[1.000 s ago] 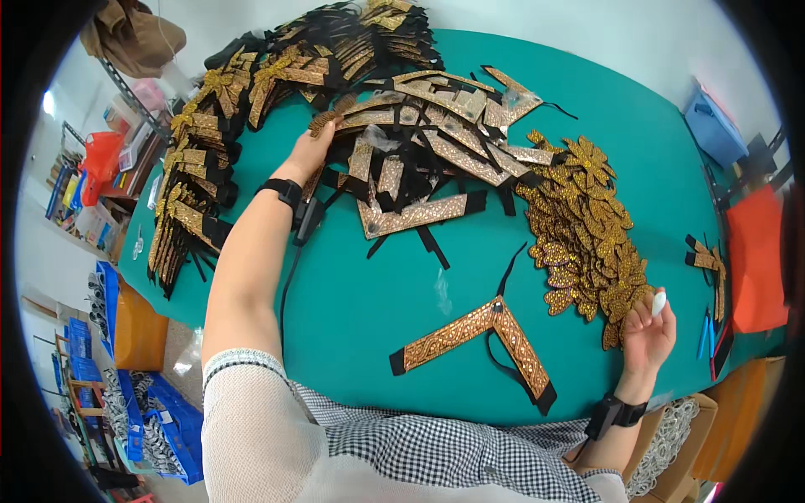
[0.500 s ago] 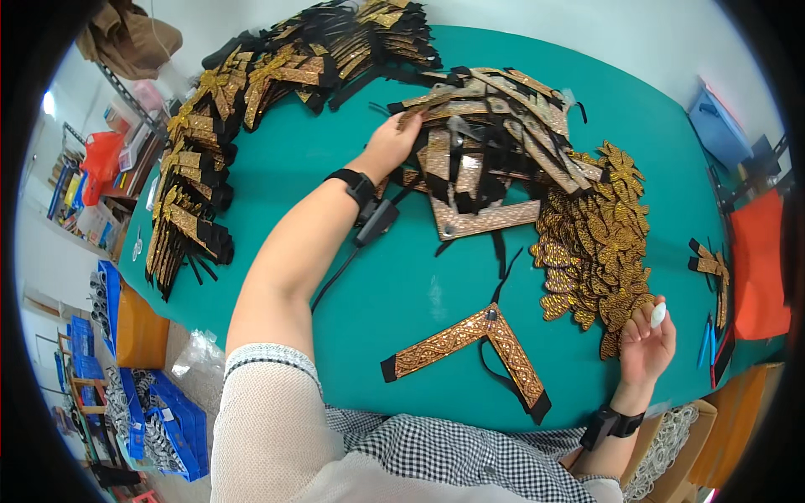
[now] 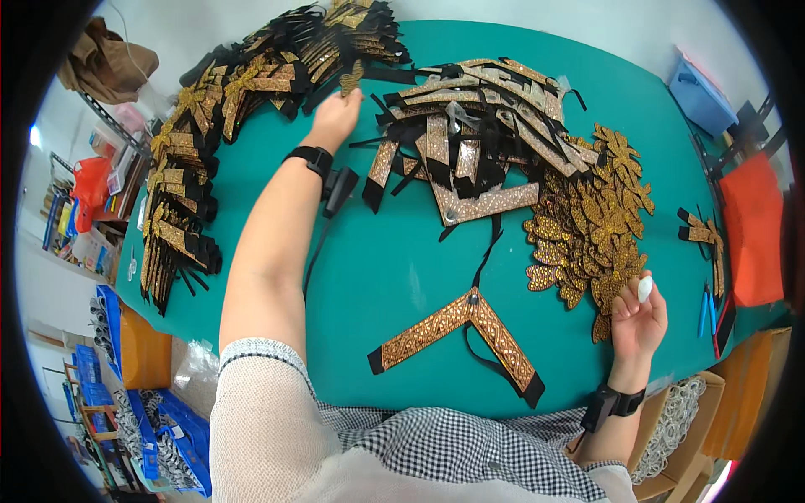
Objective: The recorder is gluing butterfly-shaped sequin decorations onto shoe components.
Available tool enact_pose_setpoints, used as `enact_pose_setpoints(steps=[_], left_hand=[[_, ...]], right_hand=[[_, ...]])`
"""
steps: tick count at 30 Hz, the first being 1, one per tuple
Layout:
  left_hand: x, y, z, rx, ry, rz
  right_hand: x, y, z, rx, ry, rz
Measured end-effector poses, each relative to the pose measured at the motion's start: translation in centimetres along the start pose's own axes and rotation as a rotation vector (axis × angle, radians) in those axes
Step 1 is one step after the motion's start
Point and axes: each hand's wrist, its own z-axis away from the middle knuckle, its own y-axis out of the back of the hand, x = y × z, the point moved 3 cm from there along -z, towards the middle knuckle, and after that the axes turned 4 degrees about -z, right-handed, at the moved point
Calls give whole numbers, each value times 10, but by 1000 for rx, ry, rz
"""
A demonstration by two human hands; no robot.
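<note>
My left hand (image 3: pixel 337 119) reaches over the far side of the table, closed on a gold glittery appliqué (image 3: pixel 352 78) with a scalloped edge. Low on the right, my right hand (image 3: pixel 639 325) is curled round a small white round-ended object (image 3: pixel 645 289); most of it is hidden by the fingers. Right by that hand lies a heap of gold scalloped appliqués (image 3: pixel 591 222). In front of me a V-shaped gold patterned band (image 3: pixel 425 329) with black ends and a black cord lies flat. Beyond it is a tangled pile of similar bands (image 3: pixel 490 113).
Stacks of gold-and-black bands (image 3: pixel 180 189) curve along the left and far edge of the green table (image 3: pixel 402 260). Blue-handled tool (image 3: pixel 706 314), a few bands (image 3: pixel 708 235) and a red sheet (image 3: pixel 750 230) are at the right. A box of white rings (image 3: pixel 675 427) stands below.
My left hand has moved left from the band pile, carrying the gold appliqué toward the far stacks. My right hand keeps its hold on the white object, almost still.
</note>
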Motion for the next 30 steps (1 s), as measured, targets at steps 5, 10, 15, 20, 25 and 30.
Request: enact_pose_setpoints(steps=[5,10,15,20,25,30], left_hand=[[-61,-5,-43,65,136,-324],[-98,-21,-69,-151,140,-247],[-25,-8,-42,-62,-12,-540],[-18,32,-19,237,-222,-498],[56,55,33,-142,-158,478],[124,47,104,-674,-122,540]], right_hand=[[-4,2,8,-17,20,7],[0,1,11,9,22,27],[-1,0,12,5,31,32],[1,-7,5,-20,40,25],[-1,-4,10,-37,33,14],[-4,-2,15,-82,1,7]])
